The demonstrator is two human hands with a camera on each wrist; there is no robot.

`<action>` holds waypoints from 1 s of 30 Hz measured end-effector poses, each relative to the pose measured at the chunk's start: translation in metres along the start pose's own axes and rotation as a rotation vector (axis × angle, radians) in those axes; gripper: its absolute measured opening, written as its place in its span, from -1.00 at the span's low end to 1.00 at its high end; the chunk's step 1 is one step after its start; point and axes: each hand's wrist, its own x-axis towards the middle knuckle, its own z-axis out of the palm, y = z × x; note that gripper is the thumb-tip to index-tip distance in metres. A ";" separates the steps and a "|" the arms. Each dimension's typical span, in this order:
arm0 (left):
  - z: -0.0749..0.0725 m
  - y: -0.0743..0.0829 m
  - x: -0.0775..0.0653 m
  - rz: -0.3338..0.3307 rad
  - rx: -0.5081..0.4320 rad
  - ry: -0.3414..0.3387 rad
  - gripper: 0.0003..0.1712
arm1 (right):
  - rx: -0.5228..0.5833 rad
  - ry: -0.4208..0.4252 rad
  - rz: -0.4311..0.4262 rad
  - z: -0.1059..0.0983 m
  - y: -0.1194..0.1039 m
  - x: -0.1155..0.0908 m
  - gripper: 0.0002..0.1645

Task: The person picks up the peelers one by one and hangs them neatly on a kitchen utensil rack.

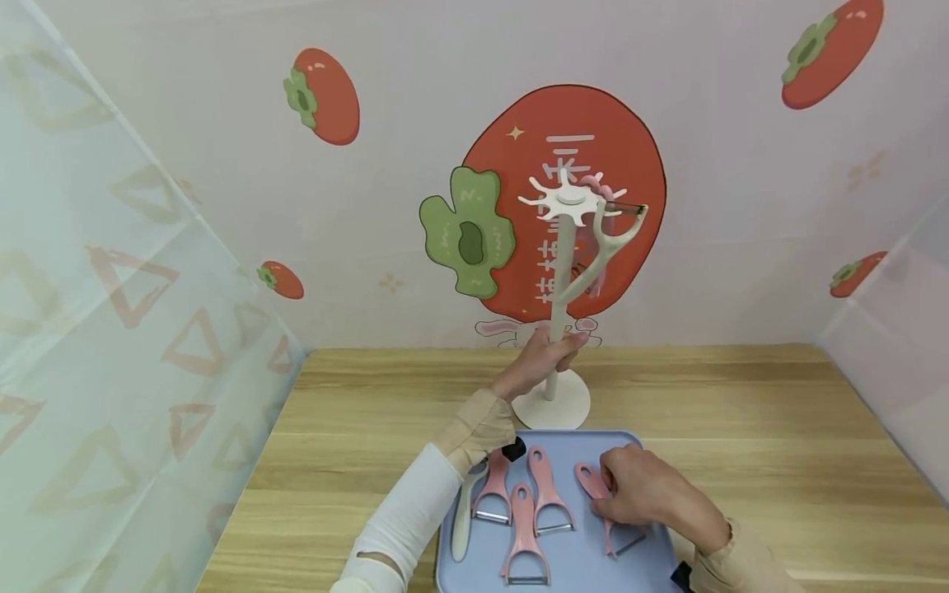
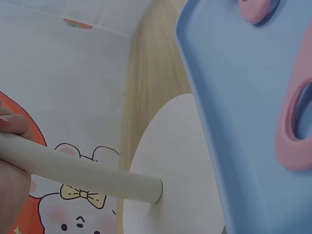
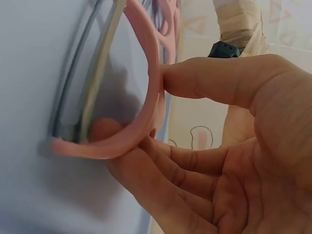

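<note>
My left hand (image 1: 544,358) grips the pole (image 2: 97,173) of a white stand, low down, above its round base (image 1: 572,405). The stand's spiked top (image 1: 569,198) carries a cream peeler (image 1: 612,244) on its right side. Behind that hangs something pink, partly hidden. Over the right part of a blue tray (image 1: 586,568), my right hand (image 1: 641,490) pinches a pink peeler (image 3: 152,48) between thumb and fingers, near its blade frame. The peeler's handle (image 1: 588,476) points toward the stand. Its blade end is close to the tray surface; contact is unclear.
Several pink peelers (image 1: 523,523) lie in the left and middle of the tray. A cream peeler (image 1: 461,523) lies at the tray's left edge, partly under my left forearm. The wooden table (image 1: 356,412) ends at a patterned backdrop (image 1: 400,206).
</note>
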 end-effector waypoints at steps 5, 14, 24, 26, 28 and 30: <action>-0.001 -0.002 0.001 -0.015 -0.012 0.006 -0.38 | 0.021 -0.005 0.024 -0.008 -0.001 0.000 -0.65; -0.004 -0.004 -0.006 -0.017 -0.004 0.007 -0.34 | 0.141 0.102 -0.190 -0.029 0.001 0.002 -0.78; -0.004 -0.005 -0.003 0.009 0.009 -0.012 -0.36 | 0.271 0.369 -0.227 -0.068 -0.013 -0.002 -0.77; -0.003 -0.004 -0.001 0.013 0.006 -0.013 -0.37 | 0.292 0.439 -0.261 -0.076 -0.017 -0.002 -0.76; -0.002 -0.004 0.000 0.009 0.000 -0.011 -0.39 | 0.310 0.508 -0.310 -0.084 -0.021 -0.002 -0.73; -0.002 -0.004 0.001 0.001 -0.012 -0.007 -0.42 | 0.317 0.585 -0.383 -0.092 -0.027 -0.002 -0.70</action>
